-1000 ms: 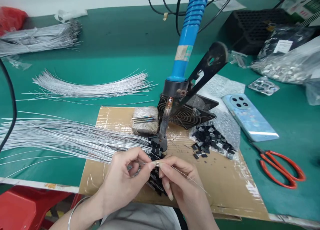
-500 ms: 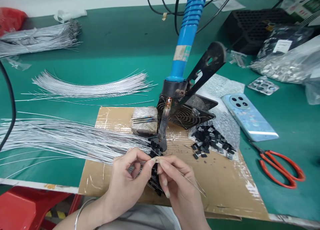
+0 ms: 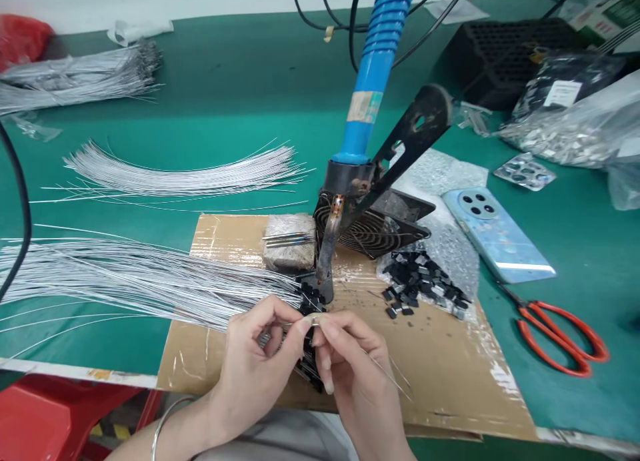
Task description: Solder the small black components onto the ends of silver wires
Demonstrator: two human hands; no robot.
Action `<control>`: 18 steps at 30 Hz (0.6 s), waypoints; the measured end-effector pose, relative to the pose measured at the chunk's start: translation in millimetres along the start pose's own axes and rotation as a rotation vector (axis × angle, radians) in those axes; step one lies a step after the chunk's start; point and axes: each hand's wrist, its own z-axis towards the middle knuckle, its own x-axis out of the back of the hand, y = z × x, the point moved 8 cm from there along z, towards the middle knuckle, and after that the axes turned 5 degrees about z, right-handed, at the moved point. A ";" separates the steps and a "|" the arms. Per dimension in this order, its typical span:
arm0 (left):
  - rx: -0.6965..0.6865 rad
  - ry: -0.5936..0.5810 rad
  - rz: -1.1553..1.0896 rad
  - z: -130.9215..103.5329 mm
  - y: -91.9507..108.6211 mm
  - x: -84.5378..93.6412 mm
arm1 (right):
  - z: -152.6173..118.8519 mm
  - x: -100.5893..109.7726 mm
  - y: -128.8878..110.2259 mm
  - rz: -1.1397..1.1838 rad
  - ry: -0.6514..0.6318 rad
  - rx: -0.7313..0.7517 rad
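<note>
A person sits at the green table [image 3: 235, 124], with grey cloth [image 3: 280, 441] in their lap. A shiny bracelet [image 3: 158, 429] goes around the left wrist, and a red stool [image 3: 40, 414] is down by the table's edge on the left. The left hand [image 3: 265, 367] and the right hand [image 3: 360, 367] are close together, fingertips nearly touching. Each hand has its thumb and pointing finger pinched tight on a thin wire [image 3: 390, 377]. The wire is over the brown cardboard [image 3: 445, 374], and its thin ends poke out past the right hand. A tiny bit shows between the fingertips, too small to make out.

Just behind the hands lies a big bunch of grey wires [image 3: 150, 271] with black ends [image 3: 311, 297]. Over on the right are scissors [image 3: 550, 325] with red handles. A heap of little black bits [image 3: 425, 281] sits on bubble wrap [image 3: 463, 244], near a light blue phone [image 3: 500, 237]. A bent metal pipe [image 3: 329, 244] points down from a blue tube [image 3: 373, 74], with a grey block [image 3: 290, 254] on its left and a black fan [image 3: 370, 237] behind it.

Farther back lies a curved bunch of white wires [image 3: 185, 181]. Farthest away are a clear bag [image 3: 575, 141] of pale bits, a black crate [image 3: 500, 61] and a red bag [image 3: 23, 37].
</note>
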 end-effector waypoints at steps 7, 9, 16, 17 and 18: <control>0.063 -0.026 -0.130 4.1 1.6 0.0 | -1.0 -5.0 -4.9 0.014 0.008 0.012; 0.065 -0.042 -0.164 4.6 2.4 -0.7 | -1.1 -5.5 -6.2 0.034 0.021 0.015; 0.071 -0.047 -0.172 5.3 1.6 -1.3 | -0.4 -2.4 -12.6 -0.023 -0.004 0.121; 0.067 -0.038 -0.164 5.8 2.2 -0.5 | -1.0 -1.0 -13.7 -0.050 0.011 0.130; 0.060 -0.028 -0.154 6.1 3.1 0.4 | -1.8 0.1 -14.8 -0.084 0.028 0.137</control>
